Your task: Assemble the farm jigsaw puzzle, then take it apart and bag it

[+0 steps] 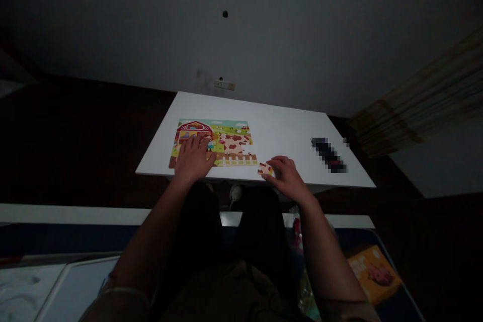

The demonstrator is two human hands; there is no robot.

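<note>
A farm-scene jigsaw puzzle (236, 131) with a red barn and a spotted cow lies on the white table. Its right side has a gap near the cow's rear, above the white fence. My left hand (194, 157) rests flat on the puzzle's left part, fingers spread, covering some of the picture. Just off the puzzle's lower right corner, my right hand (285, 175) pinches a puzzle piece (264, 169) between thumb and fingers. Brown and cream patches with a bit of yellow show on that piece, low over the table's front edge.
The white table (287, 128) stands before a grey wall with a socket (225, 85). A dark pixelated object (329, 155) lies on the table's right side. On the seat beside me are a yellow box (373, 274) and clear plastic wrapping. A curtain (422, 100) hangs at right.
</note>
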